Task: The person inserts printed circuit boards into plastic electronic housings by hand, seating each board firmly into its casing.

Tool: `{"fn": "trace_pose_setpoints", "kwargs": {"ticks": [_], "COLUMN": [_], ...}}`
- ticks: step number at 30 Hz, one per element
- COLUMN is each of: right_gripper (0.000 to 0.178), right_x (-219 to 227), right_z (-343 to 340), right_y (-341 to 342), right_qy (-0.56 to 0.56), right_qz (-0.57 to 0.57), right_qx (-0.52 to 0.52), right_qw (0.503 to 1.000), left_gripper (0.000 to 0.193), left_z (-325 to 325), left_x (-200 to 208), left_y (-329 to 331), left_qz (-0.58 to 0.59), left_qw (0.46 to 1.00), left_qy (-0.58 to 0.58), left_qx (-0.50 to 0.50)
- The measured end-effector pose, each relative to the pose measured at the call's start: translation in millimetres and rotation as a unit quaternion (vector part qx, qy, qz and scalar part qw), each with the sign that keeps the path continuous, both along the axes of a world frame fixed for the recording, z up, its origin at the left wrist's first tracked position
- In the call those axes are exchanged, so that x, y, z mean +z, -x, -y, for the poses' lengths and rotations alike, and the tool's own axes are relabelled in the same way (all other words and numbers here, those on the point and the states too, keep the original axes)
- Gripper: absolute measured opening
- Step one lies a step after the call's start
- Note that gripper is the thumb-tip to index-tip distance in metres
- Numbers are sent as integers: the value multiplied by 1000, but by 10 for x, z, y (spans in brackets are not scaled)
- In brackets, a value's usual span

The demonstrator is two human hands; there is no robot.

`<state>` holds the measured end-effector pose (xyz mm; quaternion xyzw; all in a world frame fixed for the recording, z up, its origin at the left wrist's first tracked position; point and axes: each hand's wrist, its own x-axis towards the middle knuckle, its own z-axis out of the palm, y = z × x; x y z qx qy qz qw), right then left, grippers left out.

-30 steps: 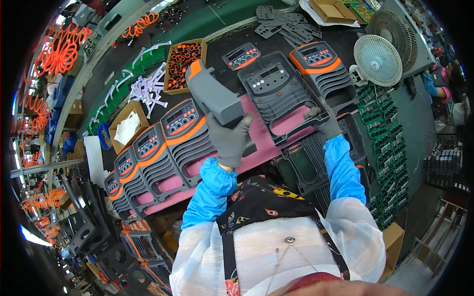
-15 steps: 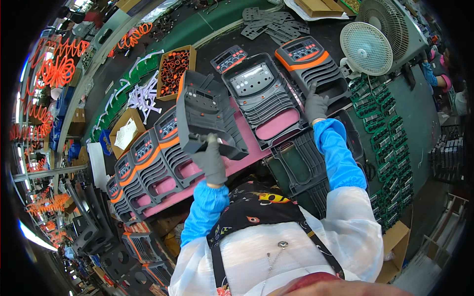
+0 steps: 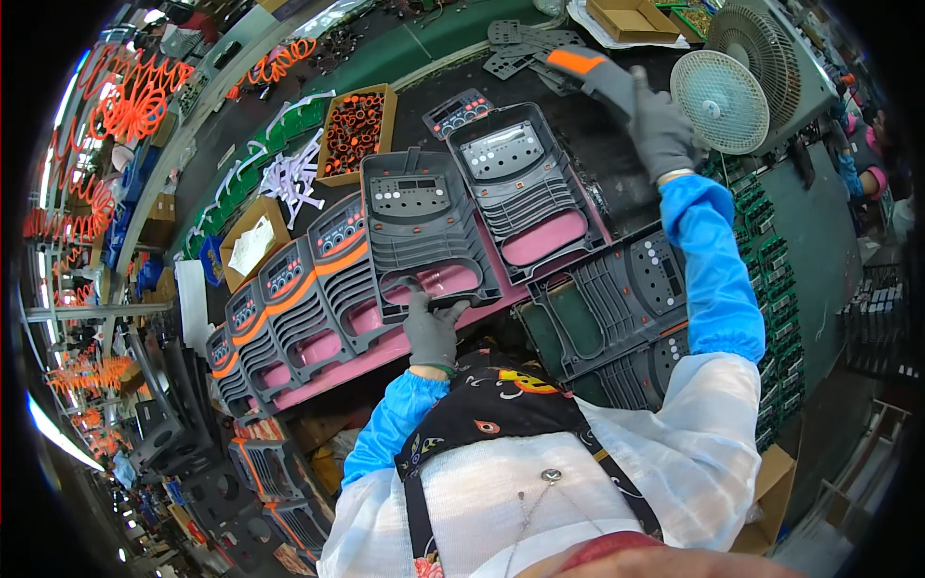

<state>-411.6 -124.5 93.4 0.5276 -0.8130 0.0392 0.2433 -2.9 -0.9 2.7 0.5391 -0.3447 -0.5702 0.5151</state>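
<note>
A dark grey plastic housing point(image 3: 414, 231) with slotted vents lies inner side up on a pink board point(image 3: 543, 239). My left hand point(image 3: 431, 328) has its fingers curled over that housing's near edge. My right hand point(image 3: 663, 127), raised beside the fan, grips a grey front housing with orange trim point(image 3: 584, 65); it is turned on edge, so most of its face is hidden. Between the hands lies another open grey housing point(image 3: 506, 159), with a small control panel point(image 3: 457, 114) at its far end.
Several orange-trimmed housings point(image 3: 289, 275) line the board leftward. A box of orange-black rings point(image 3: 355, 133) stands behind them. Fans point(image 3: 720, 101) stand at the far right above rows of green circuit boards point(image 3: 766, 279). More grey housings point(image 3: 617, 308) lie near my right arm; flat grey plates point(image 3: 520, 46) lie at the back.
My right hand has lifted the orange-trimmed housing off the table, up and away to the right. The housing at my left hand, tilted before, now lies flat on the board.
</note>
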Motion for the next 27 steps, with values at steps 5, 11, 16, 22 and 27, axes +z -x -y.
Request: {"fn": "trace_pose_setpoints", "kwargs": {"ticks": [5, 11, 16, 22, 27], "right_gripper": [64, 50, 45, 34, 37], "right_x": [83, -715, -1082, -1703, -921], "right_z": [-201, -564, -571, -761, -388], "right_y": [340, 1085, 1359, 1823, 580], "right_qy": [10, 36, -29, -35, 59], "right_qz": [261, 515, 637, 464, 103], "right_qx": [-27, 74, 35, -2, 121], "right_qw": [965, 853, 770, 885, 986], "left_gripper": [22, 15, 29, 22, 31], "left_z": [-12, 23, 139, 178, 38], "left_x": [-379, -82, -139, -718, -952], "left_y": [-83, 119, 173, 232, 374], "left_qz": [136, -120, -350, -302, -236], "left_qw": [990, 987, 902, 931, 950], "left_qy": [15, -107, -227, -202, -139], "left_qx": [-39, 31, 106, -24, -150]}}
